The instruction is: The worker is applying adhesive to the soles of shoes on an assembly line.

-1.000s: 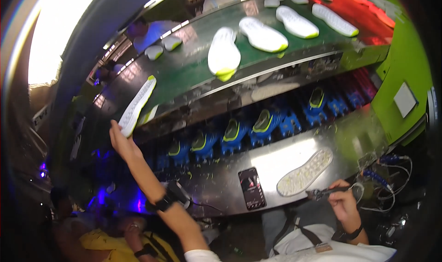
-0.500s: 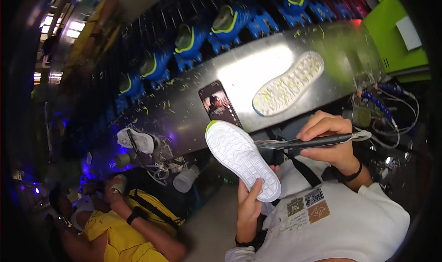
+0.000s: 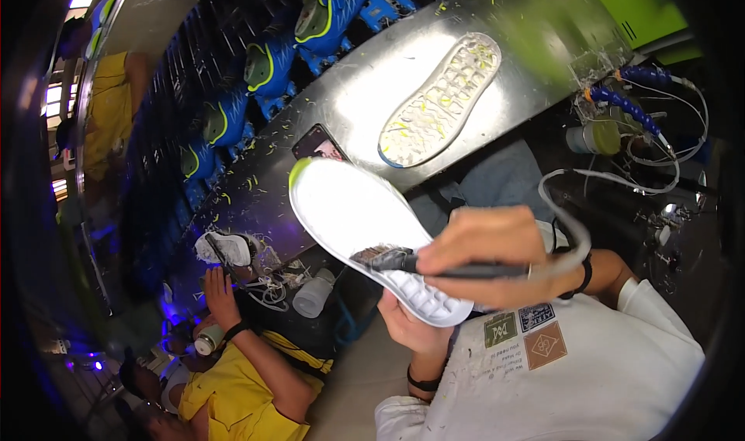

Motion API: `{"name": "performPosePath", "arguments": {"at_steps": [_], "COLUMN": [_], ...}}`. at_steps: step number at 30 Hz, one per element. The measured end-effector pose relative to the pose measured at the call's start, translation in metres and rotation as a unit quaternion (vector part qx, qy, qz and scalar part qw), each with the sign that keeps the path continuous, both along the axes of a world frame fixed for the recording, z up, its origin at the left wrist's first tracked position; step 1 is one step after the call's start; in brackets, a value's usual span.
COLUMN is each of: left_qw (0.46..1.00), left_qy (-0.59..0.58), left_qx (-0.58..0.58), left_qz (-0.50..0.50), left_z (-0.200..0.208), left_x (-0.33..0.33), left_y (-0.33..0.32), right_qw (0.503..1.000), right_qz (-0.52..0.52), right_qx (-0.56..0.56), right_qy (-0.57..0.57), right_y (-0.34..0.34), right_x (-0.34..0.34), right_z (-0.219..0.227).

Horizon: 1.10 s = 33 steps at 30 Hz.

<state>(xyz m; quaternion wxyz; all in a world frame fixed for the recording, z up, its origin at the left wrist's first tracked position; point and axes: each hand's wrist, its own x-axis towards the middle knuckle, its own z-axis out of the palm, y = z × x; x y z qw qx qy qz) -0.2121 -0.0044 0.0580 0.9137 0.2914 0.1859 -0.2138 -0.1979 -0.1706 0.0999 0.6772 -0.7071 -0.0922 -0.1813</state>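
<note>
My left hand (image 3: 415, 328) grips a white shoe sole (image 3: 349, 208) by its near end. The sole is held up, with its far tip edged in lime green and a grid of square recesses at the near end. My right hand (image 3: 485, 243) is closed around a brush (image 3: 400, 262) with a black handle and a pale hose at its back end. Its dark, flattened bristles rest against the middle of the sole. A second sole (image 3: 446, 103), off-white with lime specks, lies on the metal bench (image 3: 365, 84) beyond my hands. Part of a phone (image 3: 318, 144) shows behind the held sole.
Blue shoes (image 3: 268, 69) with lime collars stand along the bench's far side. Blue jointed hoses (image 3: 632, 109) and a jar (image 3: 601, 137) are at the right. A co-worker in a yellow shirt (image 3: 233, 394) works at the left, near a white plastic cup (image 3: 314, 294).
My right hand has brought the brush left and down onto the sole's middle. The held sole has shifted left, covering more of the phone. The view has turned slightly, and the co-worker's hand has risen toward the bench.
</note>
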Motion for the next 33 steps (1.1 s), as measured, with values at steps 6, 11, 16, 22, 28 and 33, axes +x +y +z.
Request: {"name": "performPosePath", "arguments": {"at_steps": [6, 11, 16, 22, 28, 33], "left_qw": [0.981, 0.958, 0.921, 0.907, 0.995, 0.993], "left_qy": [-0.057, 0.011, 0.186, -0.248, -0.038, -0.078], "left_qx": [-0.145, -0.145, -0.207, 0.303, -0.091, 0.053], "left_qz": [-0.112, -0.248, -0.273, -0.157, -0.020, -0.071], "left_z": [0.017, 0.021, 0.048, 0.071, -0.015, -0.011], "left_x": [0.044, 0.069, 0.115, 0.093, 0.043, 0.014], "left_y": [-0.040, -0.036, -0.006, 0.064, 0.024, -0.012], "right_qw": [0.995, 0.995, 0.987, 0.911, 0.999, 0.995], "right_qz": [0.051, 0.094, 0.152, 0.332, -0.004, -0.060], "right_qx": [0.058, -0.024, 0.041, 0.242, 0.038, -0.071], "right_qy": [0.065, 0.023, 0.034, 0.045, 0.026, -0.039], "right_y": [-0.023, -0.044, -0.018, -0.017, -0.051, -0.034], "right_x": [-0.022, -0.018, 0.006, -0.003, -0.003, 0.041], "right_z": [0.017, 0.032, 0.028, -0.026, -0.026, 0.017]}}
